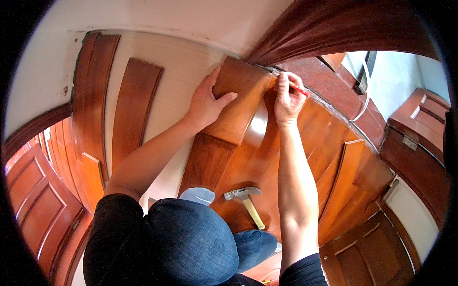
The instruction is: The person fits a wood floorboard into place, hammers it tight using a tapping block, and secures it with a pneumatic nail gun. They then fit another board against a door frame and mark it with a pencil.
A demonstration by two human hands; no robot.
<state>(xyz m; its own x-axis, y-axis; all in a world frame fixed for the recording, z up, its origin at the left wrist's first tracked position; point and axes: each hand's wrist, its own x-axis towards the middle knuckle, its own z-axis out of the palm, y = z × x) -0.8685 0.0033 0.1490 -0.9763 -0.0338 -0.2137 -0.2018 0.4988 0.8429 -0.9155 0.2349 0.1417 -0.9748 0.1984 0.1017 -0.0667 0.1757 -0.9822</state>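
Observation:
A reddish-brown wooden floorboard [244, 107] lies at the far middle, on top of the laid flooring [276, 157]. My left hand [206, 102] holds it down by its left edge, with the thumb on its upper face and the other fingers along the side. Just right of the board's far end, my right hand [287, 101] is closed round a slim red pencil [299, 88]. The pencil's tip is hidden behind my fingers. Between my knees and the board, a claw hammer [248, 202] with a yellow handle rests on the laid boards.
A loose board [136, 102] lies on the pale underlay [167, 62] at the left, beside more laid boards [90, 90]. Another loose plank [341, 178] sits at the right. A dark red curtain [343, 28] hangs over the far edge. Wooden doors [45, 205] stand at both sides.

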